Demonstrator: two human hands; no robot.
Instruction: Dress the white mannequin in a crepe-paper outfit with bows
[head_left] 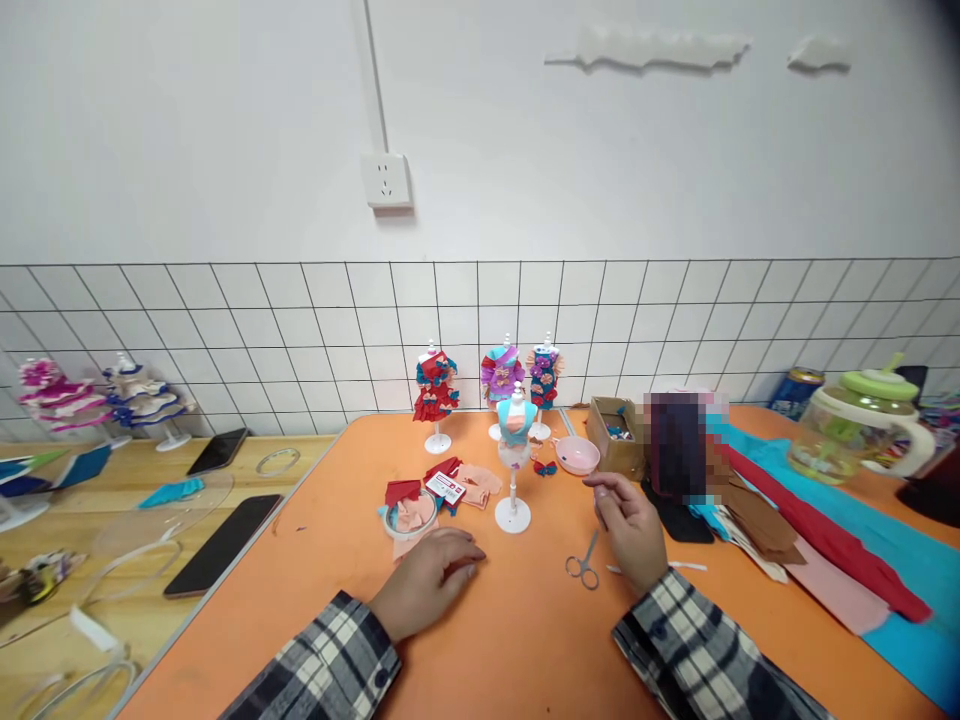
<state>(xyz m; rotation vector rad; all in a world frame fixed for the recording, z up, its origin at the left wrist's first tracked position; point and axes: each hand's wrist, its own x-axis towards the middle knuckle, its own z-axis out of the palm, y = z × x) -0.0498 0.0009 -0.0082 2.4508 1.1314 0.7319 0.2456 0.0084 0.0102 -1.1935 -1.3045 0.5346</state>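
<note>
A small dress-form mannequin on a white round base stands upright in front of me, wrapped at the chest in light blue and pale pink fabric. My left hand rests on the orange table, fingers stretched out, beside a roll of tape with peach fabric pieces on it. To the right, my right hand holds nothing visible, its fingers loosely bent and apart. Small scissors lie just left of it, their tips partly behind the hand. Beneath the wrist passes a thin white stick, partly hidden.
Three dressed mannequins, including a red one, stand at the back. A pink bowl, a cardboard box and folded fabric strips are at right, with a jug beyond. Phones lie on the wooden table at left.
</note>
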